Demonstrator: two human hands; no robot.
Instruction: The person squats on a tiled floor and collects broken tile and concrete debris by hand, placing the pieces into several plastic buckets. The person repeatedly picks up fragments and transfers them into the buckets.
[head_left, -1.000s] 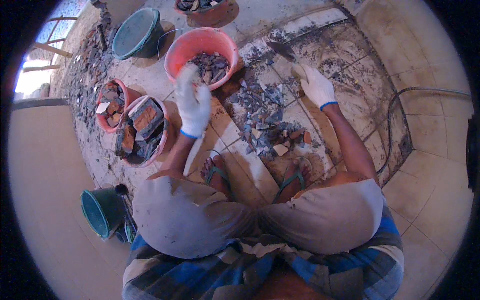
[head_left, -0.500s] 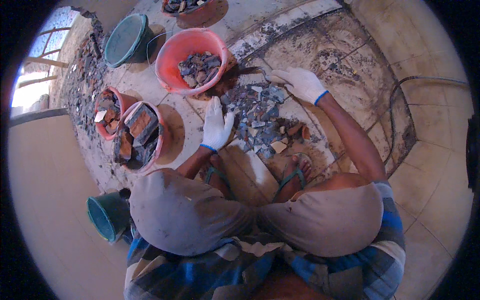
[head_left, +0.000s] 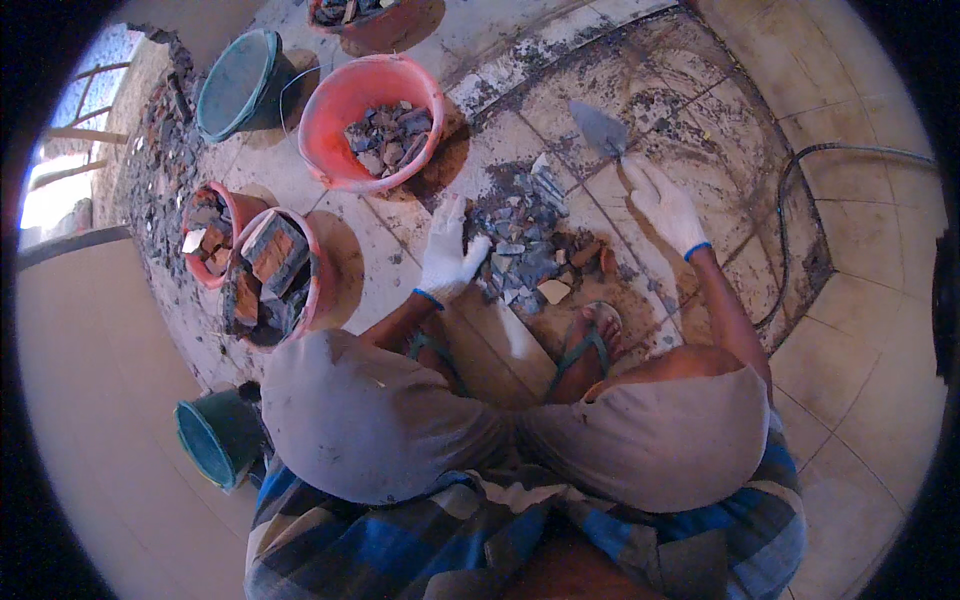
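Observation:
My left hand [head_left: 450, 252], in a white knit glove with a blue cuff, is stretched out flat with the thumb apart. It lies along the left side of a pile of grey rubble chips and broken tile [head_left: 520, 232] on the floor, holding nothing. In a matching glove, my right hand [head_left: 666, 207] grips a trowel [head_left: 600, 128], whose pointed metal blade reaches beyond the pile's far right side. The trowel's handle is hidden in the glove. Ahead of my left hand stands a red bucket [head_left: 322, 122] partly filled with rubble.
To the left, two pinkish-red buckets [head_left: 322, 262] [head_left: 190, 262] hold broken bricks and rubble. A green bucket [head_left: 205, 110] stands at the far left, another green one [head_left: 205, 450] lies tipped near my knee. A dark hose [head_left: 784, 215] curves along the right. My sandalled feet [head_left: 588, 345] flank the pile's near side.
My right hand has swung the trowel from the red bucket's side away to the right, so its blade now shows. The left hand has shifted slightly right, against the pile, which looks more compact.

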